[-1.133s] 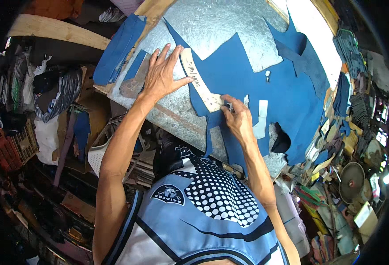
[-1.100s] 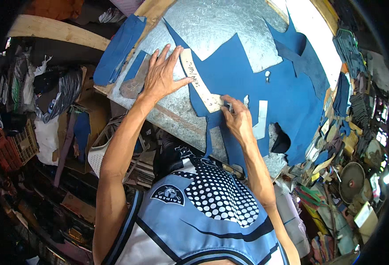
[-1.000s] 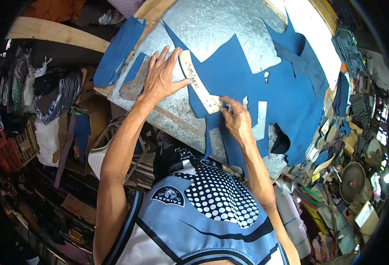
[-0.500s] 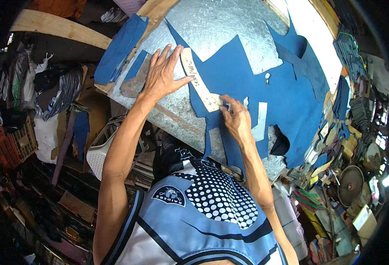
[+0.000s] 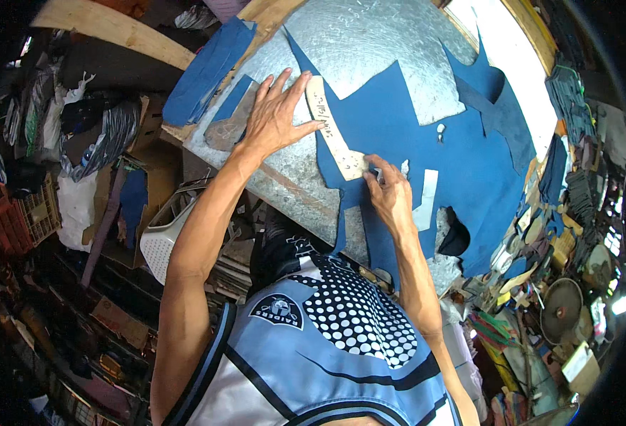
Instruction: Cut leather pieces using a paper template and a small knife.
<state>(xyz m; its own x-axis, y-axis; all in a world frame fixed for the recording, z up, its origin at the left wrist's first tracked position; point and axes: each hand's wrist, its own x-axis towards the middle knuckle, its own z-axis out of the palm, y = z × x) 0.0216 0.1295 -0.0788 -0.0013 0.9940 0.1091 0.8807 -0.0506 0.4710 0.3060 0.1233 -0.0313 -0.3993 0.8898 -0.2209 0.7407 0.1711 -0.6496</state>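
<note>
A pale, bent template [image 5: 333,129] with handwriting on it lies on a cut-out sheet of blue leather-like material [image 5: 380,106]. This sheet is spread over a scratched metal tabletop [image 5: 348,39]. My left hand [image 5: 276,119] lies flat with its fingers spread, the thumb and fingertips at the template's left edge. At the template's wider lower end is my right hand [image 5: 391,195], its fingers curled and thumb drawn toward the index finger. Whatever it may be gripping is hidden. A narrow whitish strip [image 5: 425,200] lies on the sheet just right of that hand.
Folded blue pieces [image 5: 210,71] are stacked at the table's left corner, near a flat greyish-brown piece [image 5: 228,129]. A dark curved scrap [image 5: 455,236] is at the near right. Left of the table stands a white plastic chair [image 5: 165,245]. A round fan [image 5: 562,310] is at right among piled scraps.
The whole view has shifted slightly, so table and hands appear further right. Both hands stay at the template; the right one sits slightly further from its lower end.
</note>
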